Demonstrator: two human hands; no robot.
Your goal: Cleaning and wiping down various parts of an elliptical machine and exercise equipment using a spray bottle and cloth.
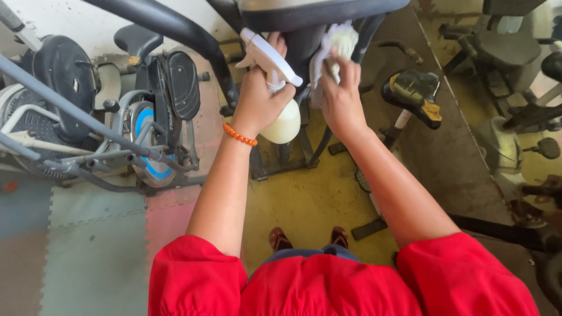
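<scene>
Spray bottle [280, 88] gripped in closed left hand [257, 99], nozzle up, just beside cloth [335, 50]. Cloth pressed by right hand [339, 96] against dark machine console [316, 14]. Right fingertips hidden; console cut off at top.

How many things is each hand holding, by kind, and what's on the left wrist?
Spray bottle: 1, in left hand
White cloth: 1, in right hand, pressed against the dark machine
Orange bead bracelet: 1, on the left wrist
Total: 3
</scene>
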